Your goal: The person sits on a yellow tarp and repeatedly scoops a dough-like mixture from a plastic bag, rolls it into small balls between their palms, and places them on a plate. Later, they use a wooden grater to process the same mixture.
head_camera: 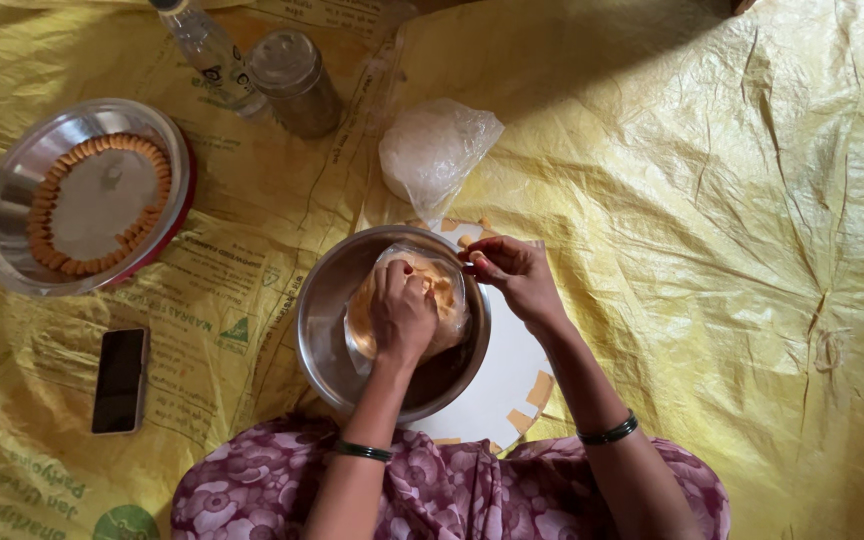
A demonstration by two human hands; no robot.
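The left hand (402, 312) presses closed over the orange dough (440, 290) inside a clear plastic bag (452, 325), which sits in the steel bowl (324, 310); the right hand (514, 275) pinches the bag's rim just beside it (steady tension helps). Well left, a steel plate (12, 190) holds a ring of shaped pieces (52, 255).

Shiny steel bowl (322, 330), clear crinkled plastic bag (442, 290), glossy yellow tarp (712, 250)
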